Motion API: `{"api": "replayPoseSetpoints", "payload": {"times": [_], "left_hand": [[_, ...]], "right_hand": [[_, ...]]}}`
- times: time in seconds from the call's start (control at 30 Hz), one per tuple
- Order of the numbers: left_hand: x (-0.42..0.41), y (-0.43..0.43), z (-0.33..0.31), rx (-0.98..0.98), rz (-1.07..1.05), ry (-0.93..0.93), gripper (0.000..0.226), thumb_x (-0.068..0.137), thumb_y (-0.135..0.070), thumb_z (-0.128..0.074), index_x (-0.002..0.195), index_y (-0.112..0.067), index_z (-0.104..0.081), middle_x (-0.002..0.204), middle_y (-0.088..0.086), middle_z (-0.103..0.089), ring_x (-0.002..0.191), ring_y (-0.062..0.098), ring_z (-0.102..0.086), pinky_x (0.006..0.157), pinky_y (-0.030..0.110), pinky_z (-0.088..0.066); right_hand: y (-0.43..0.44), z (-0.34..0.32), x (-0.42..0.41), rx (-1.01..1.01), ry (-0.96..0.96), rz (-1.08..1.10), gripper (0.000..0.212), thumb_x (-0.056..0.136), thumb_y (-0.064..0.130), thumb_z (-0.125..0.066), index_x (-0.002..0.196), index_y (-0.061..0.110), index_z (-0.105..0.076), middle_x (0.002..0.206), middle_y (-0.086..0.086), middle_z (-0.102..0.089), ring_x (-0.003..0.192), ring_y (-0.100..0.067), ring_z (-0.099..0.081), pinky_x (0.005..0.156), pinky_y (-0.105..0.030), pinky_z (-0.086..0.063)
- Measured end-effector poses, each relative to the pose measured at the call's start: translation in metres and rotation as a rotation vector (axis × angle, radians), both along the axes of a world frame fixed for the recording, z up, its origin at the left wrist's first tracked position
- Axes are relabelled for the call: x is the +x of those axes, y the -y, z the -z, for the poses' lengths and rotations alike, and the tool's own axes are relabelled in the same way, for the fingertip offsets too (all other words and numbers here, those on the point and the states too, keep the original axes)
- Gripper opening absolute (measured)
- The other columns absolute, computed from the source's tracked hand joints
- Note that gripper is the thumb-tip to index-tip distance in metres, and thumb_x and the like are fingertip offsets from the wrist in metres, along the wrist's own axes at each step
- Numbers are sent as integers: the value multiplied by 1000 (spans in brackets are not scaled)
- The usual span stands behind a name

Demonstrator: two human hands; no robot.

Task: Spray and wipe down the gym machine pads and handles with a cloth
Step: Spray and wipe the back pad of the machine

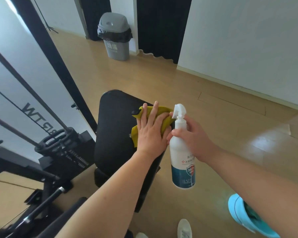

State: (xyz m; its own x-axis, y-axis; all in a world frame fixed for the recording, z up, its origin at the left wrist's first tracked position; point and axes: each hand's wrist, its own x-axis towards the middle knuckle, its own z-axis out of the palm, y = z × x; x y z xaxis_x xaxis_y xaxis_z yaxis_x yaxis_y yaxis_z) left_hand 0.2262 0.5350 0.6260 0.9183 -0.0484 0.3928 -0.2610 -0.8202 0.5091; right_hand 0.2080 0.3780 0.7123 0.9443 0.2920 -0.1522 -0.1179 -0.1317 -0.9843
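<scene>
Our left hand (150, 133) lies spread, pressing the soft, limp yellow cloth (162, 117) on the black padded bench (115, 127); at 3 o'clock, right hand (193, 140) grips the light white plastic spray bottle (181, 152) by its slick neck.

A grey lidded bin (116, 48) with a black liner (113, 33) folded over its rim stands on the pale wood floor (162, 79). Black curtains (162, 26) hang just behind the bin on either side, and a white wall (239, 40) runs off to its right. Well apart from the bin, at the near edge, are a white shoe (184, 228) and a light-blue object (239, 213).
</scene>
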Motion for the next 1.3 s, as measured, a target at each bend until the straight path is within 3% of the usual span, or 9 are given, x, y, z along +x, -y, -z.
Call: {"api": "replayPoseSetpoints", "payload": {"times": [0.1, 0.23, 0.4, 0.5, 0.63, 0.77, 0.87, 1.13, 1.3], "left_hand": [[-13, -13, 25, -23, -84, -103, 61, 103, -50, -36, 158, -27, -20, 166, -10, 26, 154, 22, 25, 126, 50, 4], [-7, -39, 36, -80, -217, -244, 72, 102, -52, -24, 162, -24, 3, 160, -8, 39, 151, 19, 32, 127, 49, 6], [25, -76, 14, -444, -430, -309, 68, 107, -51, -25, 163, -28, 5, 164, -4, 34, 153, 21, 29, 128, 50, 3], [28, -87, -5, -622, -522, -313, 62, 108, -51, -29, 164, -31, -11, 164, -11, 34, 156, 18, 19, 126, 44, -5], [6, -96, -7, -793, -694, -172, 45, 109, -44, -33, 145, -22, -49, 167, -11, 6, 153, 24, -18, 120, 46, -26], [-20, -116, -2, -896, -771, -137, 42, 110, -39, -32, 141, -15, -48, 145, 3, -36, 115, 16, -48, 101, 35, -41], [-34, -135, 6, -933, -813, -156, 44, 110, -43, -31, 143, -20, -48, 135, 3, -55, 115, 17, -54, 97, 34, -42], [-62, -165, 23, -899, -821, -229, 49, 106, -52, -31, 141, -24, -51, 130, 3, -62, 119, 23, -59, 103, 42, -47], [-74, -160, 23, -890, -764, -251, 43, 109, -46, -32, 139, -23, -53, 122, 0, -63, 112, 18, -60, 97, 37, -48]], "right_hand": [[-9, 6, -4, -20, 8, -1, 47, 78, 27, -70, 123, 34, -61, 92, -15, -75, 83, -35, -72, 82, -54, -60], [-26, 13, -7, -14, -13, 3, 56, 74, 29, -70, 129, 34, -56, 88, -20, -74, 79, -30, -72, 76, -42, -60], [-41, 26, -8, -122, -40, -76, 50, 87, 21, -69, 132, 36, -55, 89, -15, -74, 79, -19, -71, 78, -40, -60], [-49, 33, -9, -188, -48, -127, 41, 97, 16, -65, 133, 33, -54, 87, -6, -76, 80, -15, -73, 81, -39, -61], [-65, 42, -15, -197, -75, -154, 36, 97, 22, -66, 129, 34, -55, 86, -5, -77, 82, -17, -74, 86, -43, -61], [-93, 51, -13, -245, -100, -218, 38, 93, 30, -72, 126, 36, -54, 89, 0, -77, 83, -15, -76, 84, -40, -62], [-124, 56, -6, -325, -113, -295, 46, 90, 37, -74, 131, 35, -52, 95, 3, -76, 86, -15, -75, 80, -37, -61], [-189, 63, 0, -463, -45, -302, 30, 90, 41, -69, 106, 18, -61, 99, -3, -69, 88, -23, -69, 86, -49, -61], [-181, 63, -8, -489, -61, -267, 36, 93, 43, -68, 121, 24, -55, 103, 1, -66, 91, -19, -68, 84, -42, -60]]}}
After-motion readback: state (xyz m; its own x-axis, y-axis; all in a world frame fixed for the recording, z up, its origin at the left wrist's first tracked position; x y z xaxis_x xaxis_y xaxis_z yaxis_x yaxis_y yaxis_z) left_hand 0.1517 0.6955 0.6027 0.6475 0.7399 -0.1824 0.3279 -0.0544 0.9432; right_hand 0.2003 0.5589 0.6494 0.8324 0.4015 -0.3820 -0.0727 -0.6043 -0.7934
